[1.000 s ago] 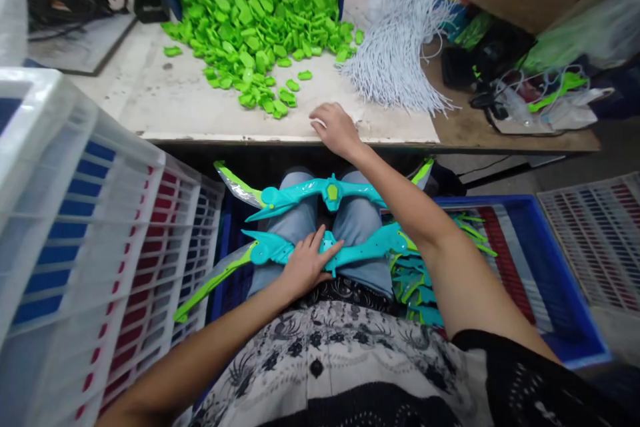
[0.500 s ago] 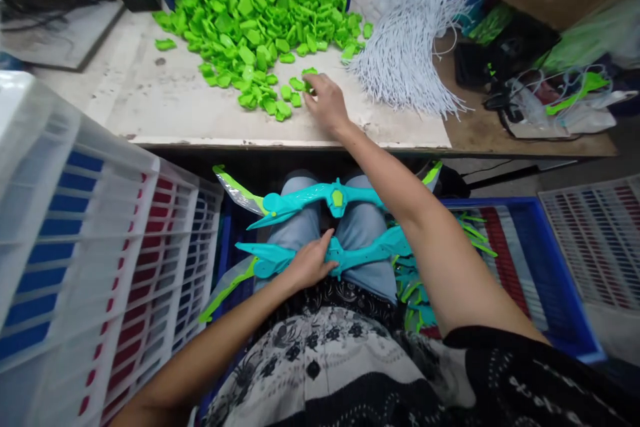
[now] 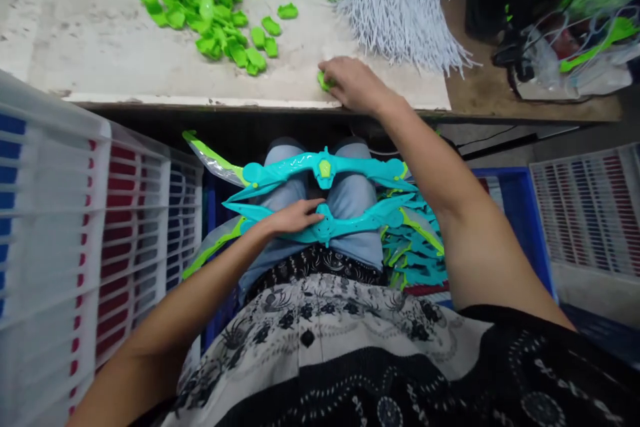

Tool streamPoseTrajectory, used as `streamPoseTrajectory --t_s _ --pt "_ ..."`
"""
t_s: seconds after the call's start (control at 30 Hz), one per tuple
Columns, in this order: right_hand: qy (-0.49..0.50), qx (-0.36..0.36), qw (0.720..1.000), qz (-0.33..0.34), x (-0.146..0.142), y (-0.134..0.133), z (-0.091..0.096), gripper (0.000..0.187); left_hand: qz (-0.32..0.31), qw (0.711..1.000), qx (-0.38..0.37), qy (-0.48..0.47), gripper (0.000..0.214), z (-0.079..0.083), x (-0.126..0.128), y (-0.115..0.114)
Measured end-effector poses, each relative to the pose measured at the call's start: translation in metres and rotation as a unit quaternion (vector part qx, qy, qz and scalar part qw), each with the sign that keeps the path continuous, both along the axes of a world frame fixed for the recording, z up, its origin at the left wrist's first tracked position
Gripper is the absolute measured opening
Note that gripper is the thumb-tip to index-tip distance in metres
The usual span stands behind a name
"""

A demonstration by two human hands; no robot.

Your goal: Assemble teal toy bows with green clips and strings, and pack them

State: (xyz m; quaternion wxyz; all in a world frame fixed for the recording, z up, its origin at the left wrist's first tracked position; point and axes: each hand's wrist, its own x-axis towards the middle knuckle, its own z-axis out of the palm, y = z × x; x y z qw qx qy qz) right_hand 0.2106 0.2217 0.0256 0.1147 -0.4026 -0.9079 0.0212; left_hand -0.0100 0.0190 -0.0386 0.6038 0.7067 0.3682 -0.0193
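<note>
Across my lap lie two teal toy bows with green and clear tips. My left hand [image 3: 296,217] is closed on the nearer toy bow [image 3: 357,223], just left of its centre. The farther toy bow [image 3: 287,170] rests over my knees, with a yellow-green piece in its middle. Above the table's front edge, my right hand [image 3: 353,83] pinches a small green plastic piece [image 3: 325,81], partly hidden by the fingers. Loose green pieces [image 3: 220,20] are heaped at the back of the table.
White cords [image 3: 400,10] lie bundled on the table [image 3: 150,73]. A white slatted crate [image 3: 107,213] stands at my left. By my right leg, a blue crate [image 3: 533,227] holds more teal bow parts [image 3: 420,257]. Clutter and plastic bags fill the table's right end.
My right hand has left the loose green pieces and come back toward the table's front edge with one piece. The view has tipped downward. My left hand stays on the nearer bow.
</note>
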Motion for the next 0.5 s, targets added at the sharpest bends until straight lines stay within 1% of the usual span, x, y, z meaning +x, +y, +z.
streamPoseTrajectory --t_s 0.07,0.1,0.13,0.17,0.2,0.27,0.37,0.43,0.5 --pt "0.005 -0.037 0.999 -0.008 0.000 0.011 0.005 0.010 0.014 1.000 -0.025 0.006 0.059 0.001 0.001 0.001" --pt "0.010 -0.048 0.999 -0.011 -0.002 0.010 0.008 0.011 0.024 0.999 -0.030 0.011 0.058 0.002 0.002 0.001" --pt "0.018 -0.052 0.998 -0.012 -0.003 0.005 0.011 0.013 0.035 0.999 -0.034 0.016 0.057 0.002 0.003 0.000" --pt "0.031 -0.054 0.998 -0.011 -0.006 -0.006 0.014 0.016 0.047 0.998 -0.040 0.019 0.057 0.003 0.004 -0.001" --pt "0.049 -0.057 0.997 -0.007 -0.009 -0.023 0.015 0.020 0.058 0.997 -0.047 0.019 0.056 0.003 0.005 -0.002" --pt "0.089 -0.073 0.993 0.010 -0.014 -0.073 0.013 0.027 0.075 0.995 -0.062 0.008 0.054 0.003 0.005 -0.003" --pt "0.104 -0.126 0.985 0.064 -0.017 -0.168 -0.006 0.028 0.074 0.994 -0.078 -0.007 0.046 0.001 0.005 -0.003" --pt "0.090 -0.130 0.986 0.058 -0.016 -0.224 -0.023 0.028 0.063 0.994 -0.091 -0.019 0.043 -0.001 0.004 -0.002" --pt "0.074 -0.130 0.988 0.033 -0.016 -0.263 -0.038 0.027 0.063 0.992 -0.102 -0.031 0.042 -0.002 0.004 -0.001"
